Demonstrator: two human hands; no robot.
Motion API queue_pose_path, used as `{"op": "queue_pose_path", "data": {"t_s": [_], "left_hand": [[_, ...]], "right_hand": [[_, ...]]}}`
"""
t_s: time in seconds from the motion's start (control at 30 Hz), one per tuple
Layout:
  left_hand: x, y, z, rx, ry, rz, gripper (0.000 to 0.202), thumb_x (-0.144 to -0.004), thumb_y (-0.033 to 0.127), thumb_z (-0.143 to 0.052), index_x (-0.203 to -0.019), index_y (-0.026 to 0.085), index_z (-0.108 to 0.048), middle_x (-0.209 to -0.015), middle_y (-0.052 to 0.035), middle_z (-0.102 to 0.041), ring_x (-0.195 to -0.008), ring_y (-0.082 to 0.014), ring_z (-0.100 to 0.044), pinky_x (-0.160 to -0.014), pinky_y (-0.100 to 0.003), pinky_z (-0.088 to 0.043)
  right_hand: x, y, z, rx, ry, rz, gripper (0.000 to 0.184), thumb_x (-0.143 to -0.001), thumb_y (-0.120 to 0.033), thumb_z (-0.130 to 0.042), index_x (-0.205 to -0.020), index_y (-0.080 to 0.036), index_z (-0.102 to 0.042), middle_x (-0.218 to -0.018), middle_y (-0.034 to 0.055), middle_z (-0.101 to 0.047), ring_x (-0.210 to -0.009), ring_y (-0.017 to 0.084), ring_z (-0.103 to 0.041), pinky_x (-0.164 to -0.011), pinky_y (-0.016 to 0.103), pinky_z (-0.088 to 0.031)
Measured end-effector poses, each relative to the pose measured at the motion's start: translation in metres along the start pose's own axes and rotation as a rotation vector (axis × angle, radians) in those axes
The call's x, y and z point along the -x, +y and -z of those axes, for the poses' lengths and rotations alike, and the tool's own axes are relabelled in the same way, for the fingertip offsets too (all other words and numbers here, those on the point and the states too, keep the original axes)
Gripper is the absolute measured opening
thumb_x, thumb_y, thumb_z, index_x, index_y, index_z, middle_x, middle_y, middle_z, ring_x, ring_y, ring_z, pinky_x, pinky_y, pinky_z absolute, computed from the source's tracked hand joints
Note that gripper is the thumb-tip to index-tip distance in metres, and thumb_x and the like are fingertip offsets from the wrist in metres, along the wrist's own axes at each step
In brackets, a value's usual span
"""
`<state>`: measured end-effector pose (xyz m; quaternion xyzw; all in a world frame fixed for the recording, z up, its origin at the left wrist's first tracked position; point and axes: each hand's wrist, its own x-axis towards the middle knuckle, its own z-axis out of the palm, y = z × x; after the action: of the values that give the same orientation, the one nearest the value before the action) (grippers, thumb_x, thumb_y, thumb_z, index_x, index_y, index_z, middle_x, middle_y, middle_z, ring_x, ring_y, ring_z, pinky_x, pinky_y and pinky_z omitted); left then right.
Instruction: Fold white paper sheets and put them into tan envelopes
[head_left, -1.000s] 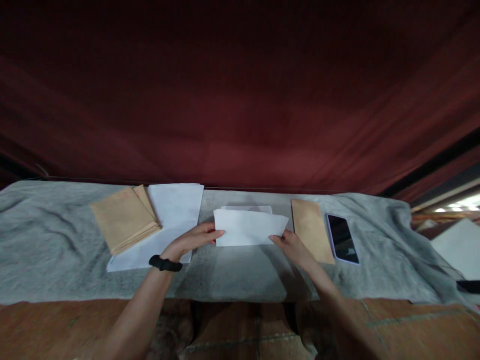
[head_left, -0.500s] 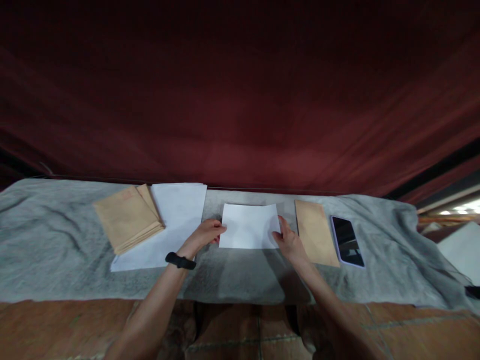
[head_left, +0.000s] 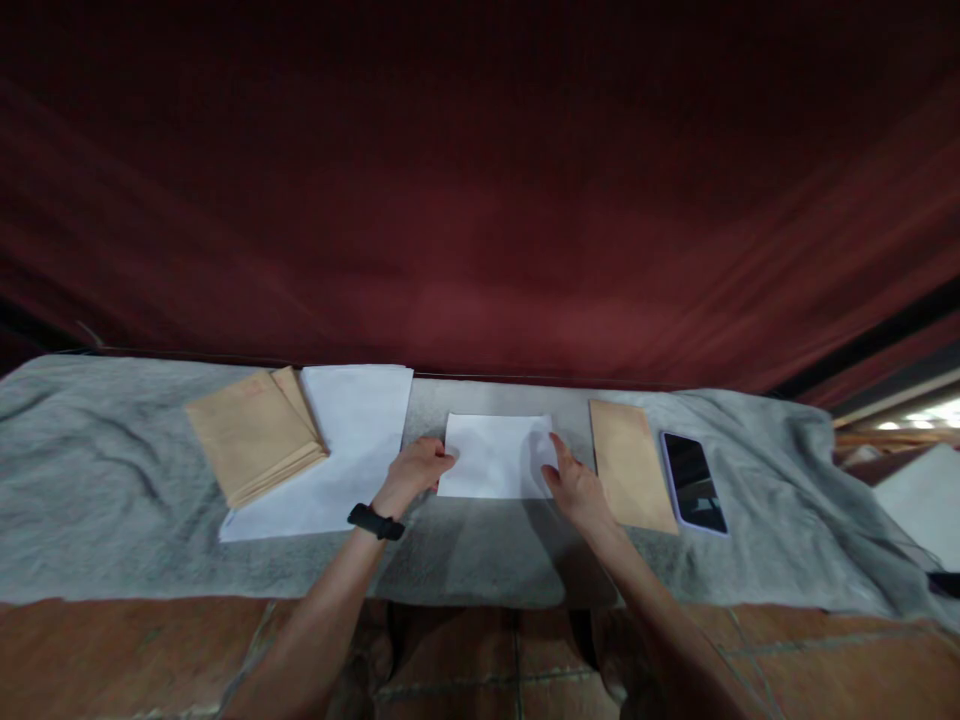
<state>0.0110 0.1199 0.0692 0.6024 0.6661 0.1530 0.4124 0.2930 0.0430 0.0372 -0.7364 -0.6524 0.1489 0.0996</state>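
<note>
A white sheet of paper, seemingly folded, lies crosswise on the grey cloth in front of me. My left hand, with a black band on its wrist, pinches the sheet's left edge between thumb and fingers. At the right edge, my right hand rests with index finger and thumb stretched out and apart on the paper; its other fingers are partly hidden. Just right of that hand lies a single brown envelope. Left of my left hand is a stack of white paper, partly covered by several brown envelopes.
A phone in a lilac case lies right of the single envelope. The grey cloth covers the long bench or table. Behind it hangs a dark red curtain. Tiled floor shows below the near edge.
The sheet's far edge has come down and lies flatter. My right index finger has moved left onto the paper and straightened. My left hand keeps its place at the left edge.
</note>
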Motion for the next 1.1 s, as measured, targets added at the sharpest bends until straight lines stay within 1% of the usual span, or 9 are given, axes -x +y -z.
{"op": "queue_pose_path", "data": {"t_s": [0.13, 0.23, 0.3, 0.4, 0.5, 0.67, 0.77, 0.93, 1.1], "left_hand": [[0.007, 0.009, -0.005, -0.191, 0.194, -0.029, 0.010, -0.073, 0.023, -0.071, -0.068, 0.024, -0.062, -0.068, -0.0048, -0.065, -0.083, -0.0289, -0.068, -0.074, -0.033, -0.042], [0.014, 0.020, -0.025, -0.368, 0.311, -0.206, 0.015, -0.088, 0.025, -0.059, -0.098, 0.019, -0.068, -0.098, -0.0140, -0.072, -0.100, -0.0322, -0.068, -0.090, -0.041, -0.046], [0.016, 0.025, -0.046, -0.422, 0.322, -0.434, 0.032, -0.095, 0.032, -0.054, -0.121, 0.016, -0.065, -0.126, -0.0191, -0.068, -0.121, -0.0334, -0.061, -0.105, -0.045, -0.043], [0.015, 0.024, -0.080, -0.504, 0.252, -0.658, 0.052, -0.099, 0.040, -0.053, -0.147, 0.019, -0.051, -0.161, -0.0160, -0.044, -0.151, -0.0345, -0.036, -0.122, -0.053, -0.028], [0.011, 0.017, -0.101, -0.603, 0.253, -0.612, 0.061, -0.101, 0.048, -0.048, -0.154, 0.016, -0.045, -0.166, -0.0187, -0.034, -0.155, -0.0364, -0.029, -0.125, -0.057, -0.023], [0.007, 0.011, -0.109, -0.702, 0.325, -0.589, 0.063, -0.104, 0.052, -0.040, -0.157, 0.018, -0.042, -0.166, -0.0164, -0.034, -0.155, -0.0331, -0.029, -0.126, -0.056, -0.024], [0.007, 0.011, -0.110, -0.728, 0.352, -0.587, 0.059, -0.105, 0.044, -0.038, -0.158, 0.018, -0.040, -0.166, -0.0153, -0.036, -0.155, -0.0311, -0.029, -0.126, -0.055, -0.024], [0.003, 0.010, -0.112, -0.762, 0.323, -0.558, 0.057, -0.101, 0.022, -0.036, -0.158, 0.013, -0.039, -0.166, -0.0144, -0.035, -0.156, -0.0285, -0.028, -0.127, -0.052, -0.022], [-0.003, 0.009, -0.105, -0.714, 0.404, -0.474, 0.057, -0.102, 0.022, -0.032, -0.156, 0.007, -0.040, -0.165, -0.0176, -0.036, -0.156, -0.0280, -0.029, -0.127, -0.050, -0.025]], "right_hand": [[0.001, -0.001, 0.001, -0.021, 0.013, 0.025, 0.055, -0.099, -0.027, -0.051, -0.153, -0.019, -0.045, -0.125, 0.0175, -0.073, -0.106, 0.031, -0.074, -0.094, 0.040, -0.055], [-0.001, -0.002, 0.001, -0.039, 0.013, 0.059, 0.048, -0.100, -0.024, -0.049, -0.147, -0.019, -0.053, -0.133, 0.0163, -0.070, -0.113, 0.030, -0.072, -0.099, 0.039, -0.054], [-0.002, -0.002, 0.002, -0.042, 0.000, 0.060, 0.046, -0.099, -0.024, -0.049, -0.145, -0.019, -0.056, -0.130, 0.0160, -0.072, -0.113, 0.030, -0.072, -0.098, 0.040, -0.054], [-0.003, -0.001, 0.002, -0.057, 0.003, 0.054, 0.044, -0.099, -0.025, -0.052, -0.143, -0.022, -0.058, -0.129, 0.0125, -0.073, -0.112, 0.027, -0.072, -0.096, 0.036, -0.054], [-0.003, 0.002, 0.002, -0.084, 0.037, 0.079, 0.042, -0.099, -0.023, -0.051, -0.141, -0.022, -0.060, -0.125, 0.0103, -0.074, -0.110, 0.024, -0.072, -0.095, 0.032, -0.054], [-0.011, -0.010, -0.001, 0.026, 0.266, 0.053, 0.037, -0.101, -0.025, -0.048, -0.132, -0.016, -0.066, -0.121, 0.0167, -0.072, -0.112, 0.028, -0.067, -0.100, 0.042, -0.050], [-0.021, -0.032, -0.014, -0.055, 0.379, 0.212, 0.041, -0.104, -0.030, -0.043, -0.138, -0.017, -0.062, -0.135, 0.0162, -0.067, -0.125, 0.029, -0.060, -0.105, 0.045, -0.047], [-0.031, -0.063, -0.049, -0.085, 0.327, 0.354, 0.048, -0.108, -0.030, -0.033, -0.146, -0.013, -0.056, -0.152, 0.0133, -0.056, -0.143, 0.025, -0.048, -0.120, 0.046, -0.036], [-0.035, -0.060, -0.058, 0.050, 0.340, 0.320, 0.050, -0.110, -0.033, -0.032, -0.151, -0.012, -0.052, -0.158, 0.0133, -0.048, -0.148, 0.026, -0.042, -0.124, 0.046, -0.029]]}}
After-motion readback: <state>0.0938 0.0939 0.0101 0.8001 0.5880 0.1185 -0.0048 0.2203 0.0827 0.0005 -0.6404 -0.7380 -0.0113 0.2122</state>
